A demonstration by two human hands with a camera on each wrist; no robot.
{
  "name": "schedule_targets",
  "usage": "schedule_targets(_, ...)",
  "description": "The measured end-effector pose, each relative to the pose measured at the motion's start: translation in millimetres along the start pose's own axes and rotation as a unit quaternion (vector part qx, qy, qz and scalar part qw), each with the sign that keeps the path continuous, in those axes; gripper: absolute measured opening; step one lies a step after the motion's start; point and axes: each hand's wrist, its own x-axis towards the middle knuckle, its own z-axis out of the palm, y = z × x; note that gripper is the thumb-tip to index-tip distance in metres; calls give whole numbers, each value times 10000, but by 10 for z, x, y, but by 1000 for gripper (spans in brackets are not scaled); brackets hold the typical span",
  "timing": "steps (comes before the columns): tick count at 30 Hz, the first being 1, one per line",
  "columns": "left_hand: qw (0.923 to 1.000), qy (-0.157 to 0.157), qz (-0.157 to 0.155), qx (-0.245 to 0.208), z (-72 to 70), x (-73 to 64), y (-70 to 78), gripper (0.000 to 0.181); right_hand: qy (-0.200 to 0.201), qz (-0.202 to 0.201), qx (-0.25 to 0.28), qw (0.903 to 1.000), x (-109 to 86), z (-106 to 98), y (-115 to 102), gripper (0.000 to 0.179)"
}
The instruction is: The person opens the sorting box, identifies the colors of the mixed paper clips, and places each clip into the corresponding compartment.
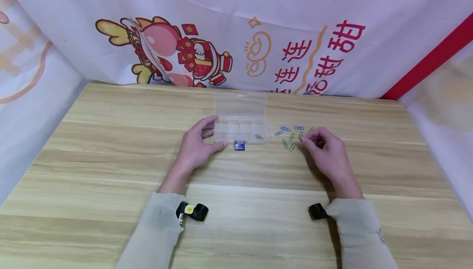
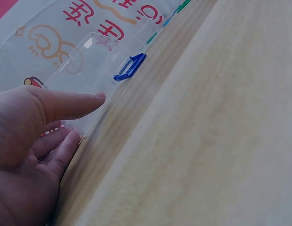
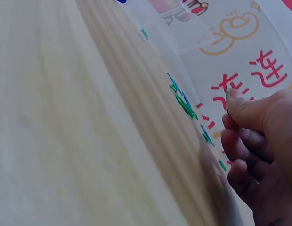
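Note:
A clear plastic compartment box (image 1: pixel 228 128) stands on the table with its transparent lid (image 1: pixel 241 105) raised at the back and a blue latch (image 1: pixel 239 145) at its front. One green paper clip (image 1: pixel 259 136) lies in its right part. My left hand (image 1: pixel 197 143) holds the box at its left end, thumb along the front edge and fingers at the side. To the right of the box, my right hand (image 1: pixel 327 150) is raised over the table; its thumb and forefinger pinch a green paper clip (image 3: pixel 227 101), mostly hidden by the fingertips.
Several loose blue paper clips (image 1: pixel 285 129) and green paper clips (image 1: pixel 285 143) lie between the box and my right hand. The wooden table (image 1: pixel 255 228) ends at the back against a printed white cloth (image 1: pixel 236 55).

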Motion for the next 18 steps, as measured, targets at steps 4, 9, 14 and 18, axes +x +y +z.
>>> schedule_targets(4,10000,-14,10,2,-2,3,-4,80,-106,-38,347,9993,-5,-2,-60,29)
schedule_targets(9,10000,-6,-2,23,-18,3,-13,81,-310,2,918,9953,-31,-17,-187,28)
schedule_targets(14,10000,3,-12,69,-35,6,-27,81,-384,-5,1229,9917,-47,-29,-293,29)
schedule_targets(18,10000,-56,-4,34,-16,17,-22,81,-268,9,1193,9925,-59,-52,-338,27)
